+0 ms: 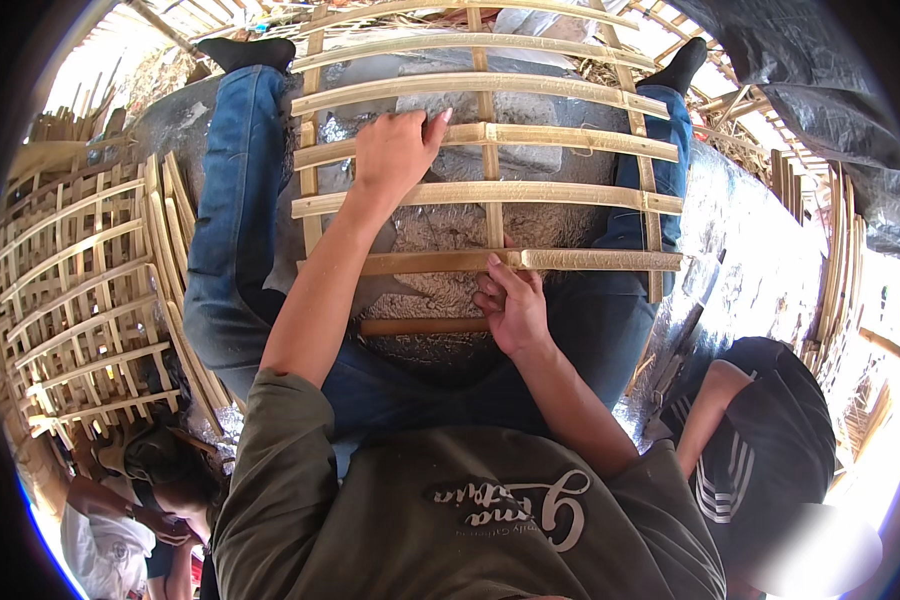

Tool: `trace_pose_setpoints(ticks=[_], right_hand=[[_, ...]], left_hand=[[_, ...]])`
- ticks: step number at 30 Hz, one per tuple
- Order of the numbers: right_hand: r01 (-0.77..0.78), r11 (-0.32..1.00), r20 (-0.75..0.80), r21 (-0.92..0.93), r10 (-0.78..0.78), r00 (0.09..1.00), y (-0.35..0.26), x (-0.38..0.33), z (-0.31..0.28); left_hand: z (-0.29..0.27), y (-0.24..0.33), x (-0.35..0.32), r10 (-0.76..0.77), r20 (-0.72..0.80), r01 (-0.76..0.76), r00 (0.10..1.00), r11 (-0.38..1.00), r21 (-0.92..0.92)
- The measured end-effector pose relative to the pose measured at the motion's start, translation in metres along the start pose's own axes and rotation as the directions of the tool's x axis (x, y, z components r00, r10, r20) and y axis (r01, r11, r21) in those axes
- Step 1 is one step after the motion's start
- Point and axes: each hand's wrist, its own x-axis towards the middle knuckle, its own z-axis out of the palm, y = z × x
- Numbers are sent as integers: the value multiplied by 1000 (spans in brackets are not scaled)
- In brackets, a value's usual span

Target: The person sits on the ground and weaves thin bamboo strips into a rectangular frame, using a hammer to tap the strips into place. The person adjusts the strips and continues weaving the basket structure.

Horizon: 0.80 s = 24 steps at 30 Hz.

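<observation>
A bamboo lattice frame (575, 193) of several pale slats across three lengthwise strips lies between my outstretched legs. My left hand (398, 150) rests over one of its middle cross slats, fingers curled down around it and their tips hidden. Lower down, my right hand (513, 305) pinches the nearest cross slat (600, 260) where the middle strip (493, 220) meets it. The thumb and index finger touch the joint, while the other fingers curl below. A separate short bamboo slat (425, 326) lies nearer to me, its right end beside my right hand's fingers.
Grey plastic sheeting and a flat grey block (520, 150) lie under the frame. Finished-looking bamboo lattices (80, 290) are stacked at the left. One person (120, 530) sits at lower left, another in dark clothes (750, 430) at lower right. Bamboo strips (840, 260) stand on the right.
</observation>
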Motion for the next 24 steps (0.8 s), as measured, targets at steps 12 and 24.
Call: trace_pose_setpoints(ticks=[12, 24], right_hand=[[-21, 1000, 24, -10, 21, 999, -3, 0, 2], [16, 1000, 19, 7, -16, 1000, 2, 2, 0]], left_hand=[[2, -3, -1, 38, -52, -37, 998, 999, 5], [-1, 0, 0, -19, 0, 19, 1000, 1000, -19]])
